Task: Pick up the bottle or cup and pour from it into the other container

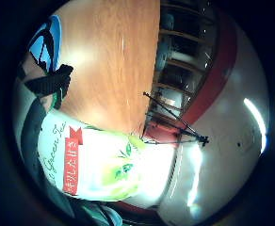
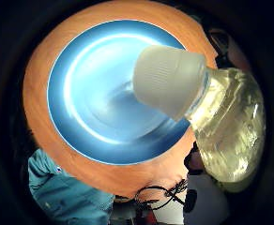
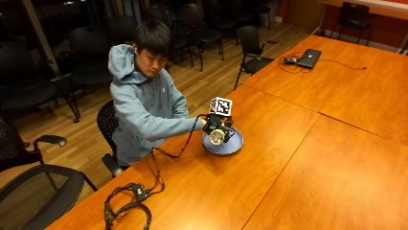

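Near the centre of the outside view, a person seated at the wooden table (image 3: 306, 158) grasps a bottle (image 3: 217, 136) in the gloved right hand (image 3: 215, 125), tilted over the blue bowl (image 3: 231, 146). In the thumb-side view the bottle's white cap (image 2: 170, 79) hangs above the bowl's inside.
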`<state>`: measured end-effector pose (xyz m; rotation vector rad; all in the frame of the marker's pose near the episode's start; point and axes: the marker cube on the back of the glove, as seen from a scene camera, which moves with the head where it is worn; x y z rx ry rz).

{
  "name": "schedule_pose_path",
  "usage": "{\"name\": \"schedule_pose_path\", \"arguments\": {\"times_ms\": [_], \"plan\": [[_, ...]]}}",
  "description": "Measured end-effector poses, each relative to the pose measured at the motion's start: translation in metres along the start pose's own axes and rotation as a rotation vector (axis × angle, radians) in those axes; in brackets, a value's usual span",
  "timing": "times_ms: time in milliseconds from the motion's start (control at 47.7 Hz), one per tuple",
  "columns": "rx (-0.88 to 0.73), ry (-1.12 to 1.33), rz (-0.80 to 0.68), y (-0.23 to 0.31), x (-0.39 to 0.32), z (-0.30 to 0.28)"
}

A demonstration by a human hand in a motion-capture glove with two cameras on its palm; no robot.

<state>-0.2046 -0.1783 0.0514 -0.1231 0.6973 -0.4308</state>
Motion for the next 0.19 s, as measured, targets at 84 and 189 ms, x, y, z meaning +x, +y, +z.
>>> {"name": "schedule_pose_path", "arguments": {"times_ms": [84, 189], "plan": [[-0.004, -0.007, 0.005, 0.0044, 0.0053, 0.0016], [0.018, -0.051, -0.018, 0.0075, 0.0053, 0.0014]]}}
